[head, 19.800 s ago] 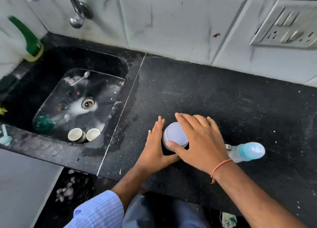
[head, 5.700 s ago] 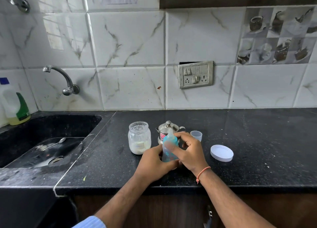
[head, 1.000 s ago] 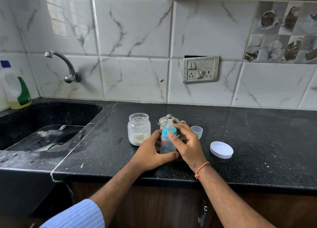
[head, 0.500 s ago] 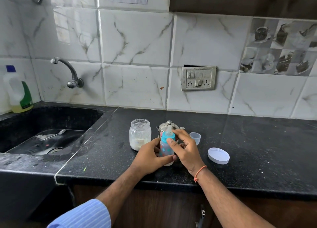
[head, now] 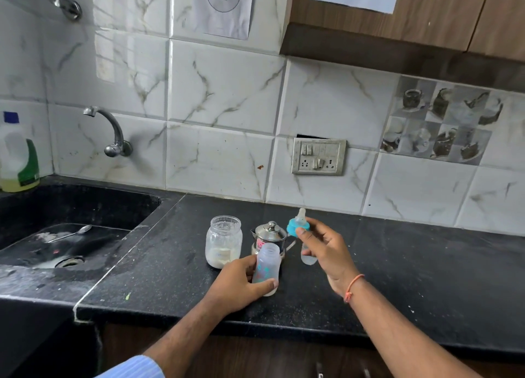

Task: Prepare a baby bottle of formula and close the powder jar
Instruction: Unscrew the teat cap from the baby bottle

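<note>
Baby bottle [head: 266, 268] stands upright and uncapped on the counter [head: 426, 278] just in front of the powder jar [head: 224, 241], my left hand [head: 241, 284] clasping its side, while my right hand [head: 324, 249] pinches the teal nipple cap [head: 297, 225] raised above it.

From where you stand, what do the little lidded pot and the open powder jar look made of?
The lidded pot looks like polished stainless steel: mirror-bright, with a knob on top. The powder jar is clear, probably plastic or possibly glass; white powder shows through its wall, so the look leaves that open.
</note>
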